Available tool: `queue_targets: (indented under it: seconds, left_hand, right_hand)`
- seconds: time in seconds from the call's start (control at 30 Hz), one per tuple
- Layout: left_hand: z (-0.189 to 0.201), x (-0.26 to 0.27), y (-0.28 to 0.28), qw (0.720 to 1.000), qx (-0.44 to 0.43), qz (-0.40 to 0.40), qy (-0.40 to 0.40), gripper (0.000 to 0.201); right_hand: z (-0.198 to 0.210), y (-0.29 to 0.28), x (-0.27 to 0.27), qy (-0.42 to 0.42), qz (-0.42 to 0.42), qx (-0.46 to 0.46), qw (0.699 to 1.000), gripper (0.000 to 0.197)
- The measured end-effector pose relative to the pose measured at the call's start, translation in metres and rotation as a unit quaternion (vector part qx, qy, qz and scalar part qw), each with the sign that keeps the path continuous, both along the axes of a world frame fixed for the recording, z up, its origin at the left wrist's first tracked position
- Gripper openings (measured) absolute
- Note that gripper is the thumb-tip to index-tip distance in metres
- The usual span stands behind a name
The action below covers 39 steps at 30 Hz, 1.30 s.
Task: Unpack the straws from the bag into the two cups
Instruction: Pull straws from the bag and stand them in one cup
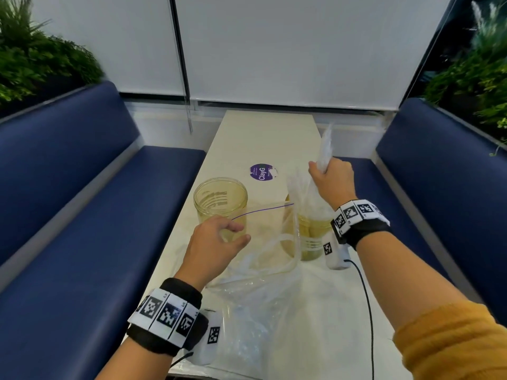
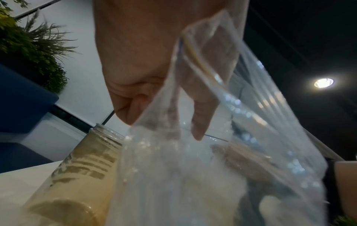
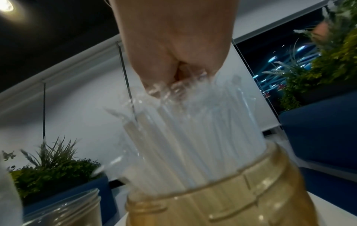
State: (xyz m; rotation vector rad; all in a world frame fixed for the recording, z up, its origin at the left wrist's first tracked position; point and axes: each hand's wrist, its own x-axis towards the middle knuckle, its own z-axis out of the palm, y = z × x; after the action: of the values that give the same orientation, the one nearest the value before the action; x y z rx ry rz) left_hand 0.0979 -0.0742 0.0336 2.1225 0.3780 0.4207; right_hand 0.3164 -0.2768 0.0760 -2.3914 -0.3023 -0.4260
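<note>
Two clear yellowish cups stand on the white table (image 1: 263, 133). The left cup (image 1: 220, 201) (image 2: 83, 168) (image 3: 63, 211) holds nothing. My right hand (image 1: 326, 171) (image 3: 177, 76) grips a bundle of clear-wrapped white straws (image 1: 323, 149) (image 3: 193, 137) near its top; the bundle's lower ends stand inside the right cup (image 1: 310, 237) (image 3: 231, 198). My left hand (image 1: 236, 233) (image 2: 164, 122) pinches the raised rim of the clear zip bag (image 1: 260, 278) (image 2: 212, 152), just in front of the left cup. The bag's mouth gapes towards the right cup, and the rest of it lies crumpled on the table.
A round purple sticker (image 1: 262, 172) lies on the table behind the cups. Blue benches (image 1: 82, 201) (image 1: 439, 160) flank the table, with plants (image 1: 33, 58) behind them. A white blind (image 1: 274, 50) closes the far end. A black cable (image 1: 367, 311) hangs from my right wrist.
</note>
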Motion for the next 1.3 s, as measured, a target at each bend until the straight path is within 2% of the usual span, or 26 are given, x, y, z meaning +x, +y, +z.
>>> queue_targets:
  seconds: [0.17, 0.23, 0.37, 0.53, 0.63, 0.73, 0.87, 0.97, 1.07, 1.13, 1.2, 1.3]
  left_hand:
    - [0.003, 0.0, -0.002, 1.0, 0.003, -0.008, -0.007, 0.018]
    - [0.005, -0.001, -0.003, 1.0, 0.001, -0.011, -0.011, 0.016]
    - [0.004, -0.003, -0.004, 1.0, -0.007, -0.014, -0.017, 0.014]
    - [0.005, -0.006, -0.005, 1.0, -0.001, -0.021, -0.017, 0.014]
    - [0.007, -0.007, -0.006, 1.0, -0.001, -0.025, -0.016, 0.015]
    - [0.007, -0.007, -0.005, 0.999, -0.003, -0.028, -0.015, 0.014]
    - [0.006, -0.007, -0.004, 1.0, -0.005, -0.026, -0.013, 0.014]
    - [0.004, -0.007, -0.002, 1.0, -0.007, -0.023, -0.011, 0.013]
    - [0.003, -0.006, -0.002, 1.0, -0.011, -0.025, -0.008, 0.012]
    - [0.003, -0.005, -0.002, 1.0, -0.012, -0.024, -0.004, 0.012]
    - [0.003, -0.004, -0.001, 1.0, -0.01, -0.023, -0.003, 0.012]
    - [0.004, -0.001, 0.0, 1.0, -0.006, -0.021, -0.006, 0.011]
  right_hand:
    - [-0.004, -0.005, -0.001, 0.083, -0.03, -0.014, 0.996, 0.043]
    - [-0.002, -0.006, -0.004, 0.083, -0.037, -0.013, 0.996, 0.045]
    - [0.005, -0.008, -0.002, 0.026, -0.037, 0.038, 0.998, 0.045]
    - [0.021, -0.008, 0.004, -0.038, -0.011, 0.124, 0.992, 0.074]
    - [0.032, -0.008, 0.007, -0.119, 0.044, 0.155, 0.98, 0.088]
    - [0.043, -0.004, 0.014, -0.208, 0.075, 0.098, 0.97, 0.083]
    - [0.053, -0.001, 0.028, -0.267, 0.068, -0.01, 0.961, 0.036]
    - [0.037, -0.001, 0.03, -0.181, 0.061, -0.199, 0.961, 0.03]
    - [0.004, -0.002, 0.022, -0.083, 0.091, -0.342, 0.932, 0.031]
    - [-0.006, -0.003, 0.018, -0.009, 0.117, -0.353, 0.928, 0.038]
    - [-0.004, -0.002, 0.018, 0.002, 0.132, -0.365, 0.922, 0.036]
    - [0.01, 0.01, 0.023, -0.101, 0.11, -0.311, 0.939, 0.033]
